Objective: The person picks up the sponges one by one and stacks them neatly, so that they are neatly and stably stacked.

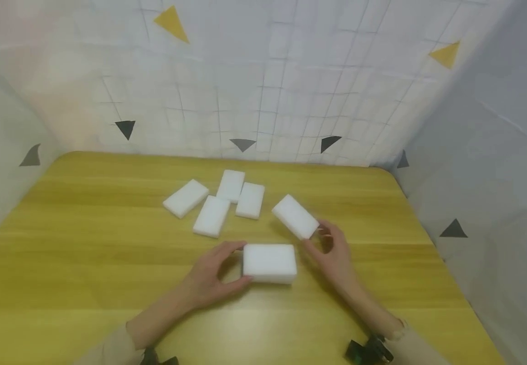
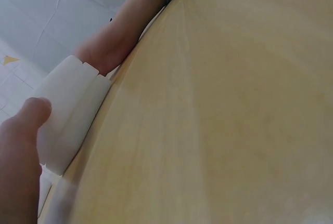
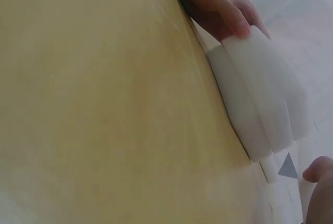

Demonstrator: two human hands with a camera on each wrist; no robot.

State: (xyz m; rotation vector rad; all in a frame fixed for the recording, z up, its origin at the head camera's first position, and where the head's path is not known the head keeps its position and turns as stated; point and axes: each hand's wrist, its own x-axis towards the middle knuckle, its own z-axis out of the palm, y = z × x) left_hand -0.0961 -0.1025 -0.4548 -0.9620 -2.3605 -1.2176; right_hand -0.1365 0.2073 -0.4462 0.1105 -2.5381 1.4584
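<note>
White foam blocks: left hand grips the near stack, right hand pinches another block, four loose blocks left at 12 o'clock.

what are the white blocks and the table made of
White blocks: likely soft foam sponge, matte, with no shine and slightly rounded edges; can't confirm softness. Table: looks like wood or wood-look laminate, yellow with faint grain streaks and a smooth, slightly glossy finish.

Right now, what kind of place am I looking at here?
Probably a staged recording booth, not a home. A bare yellow wooden table is boxed in by white sheets printed with triangles. The only items are plain white foam blocks, with the left hand and right hand handling two.
</note>
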